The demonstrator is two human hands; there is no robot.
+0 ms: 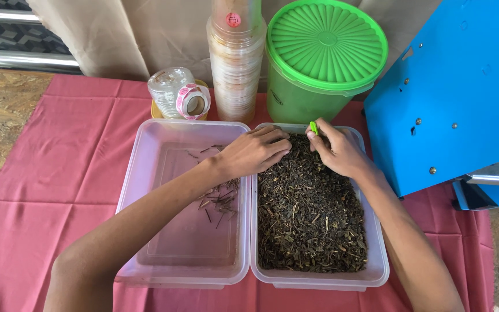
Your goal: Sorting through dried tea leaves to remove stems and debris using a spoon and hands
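Two clear plastic tubs sit side by side on a red cloth. The right tub is full of dark dried leaves. The left tub holds only a few loose stems. My left hand reaches across the tubs' shared edge, fingertips down in the leaves at the far end, palm down. My right hand rests on the leaves at the far right and pinches a small green tool between thumb and fingers.
Behind the tubs stand a green lidded bucket, a tall stack of clear lidded cups, a short stack of lids with a sticker roll, and a blue metal machine at right. Red cloth covers the table.
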